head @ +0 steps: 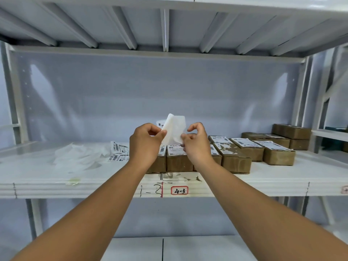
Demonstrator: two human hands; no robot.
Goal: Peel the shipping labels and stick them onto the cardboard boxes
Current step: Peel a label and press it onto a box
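White steel shelving [17, 110] fills the view, with a lower shelf [207, 247] nearest at 6 o'clock. Two bare forearms reach up past the working shelf's front edge [75, 189], where a red-bordered tag [179, 190] reads "4-3" beside a handwritten mark. Above that lip, at frame centre, both hands are raised off the shelf. The left hand [145, 141] pinches the left edge of a shipping label [175, 129] between thumb and fingers, and the right hand [196, 142] pinches its lower right corner. One layer curls away at the top; which layer is the sticker cannot be told. Directly behind the hands, a tight row of cardboard boxes [178, 162] sits just back from the edge, most topped with printed labels. The row stretches toward 3 o'clock, where more boxes [278, 156] lie and a small stack [291, 131] stands near the right upright. At 9 o'clock from the hands, loose labels [119, 148] lie beside a heap of crumpled white backing sheets [79, 157]. A glossy pale back panel [150, 87] closes the bay. The ribbed underside of the upper shelf [164, 25] spans 12 o'clock, well above the hands.
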